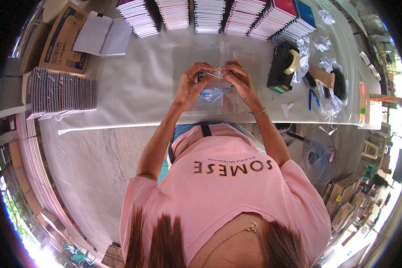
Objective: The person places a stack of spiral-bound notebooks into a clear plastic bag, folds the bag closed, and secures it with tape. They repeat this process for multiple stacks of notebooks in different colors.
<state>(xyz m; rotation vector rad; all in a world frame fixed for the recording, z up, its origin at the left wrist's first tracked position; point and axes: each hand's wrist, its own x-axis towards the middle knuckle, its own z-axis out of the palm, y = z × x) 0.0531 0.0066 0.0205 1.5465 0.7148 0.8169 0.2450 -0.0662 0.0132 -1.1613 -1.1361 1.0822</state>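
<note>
Both my hands are at a clear plastic bag (212, 95) that lies on the covered table in front of me. My left hand (195, 82) pinches the film with bent thumb and fingers at the bag's left side. Close by, my right hand (240, 79) has its fingers closed on the same film, and a twisted fold stretches between the two hands. A bluish patch shows through the plastic nearest me. Whether anything lies inside the bag, I cannot tell. The black tape dispenser (279, 73) with a yellowish roll stands to the right of my right hand.
Several notebook stacks (208, 18) line the far edge. At left are a wrapped notebook stack (62, 93), an open spiral notebook (103, 35) and a cardboard box (64, 40). Crumpled plastic (322, 43) and a blue-handled tool (314, 100) lie at right. A fan (319, 154) stands beyond the near edge.
</note>
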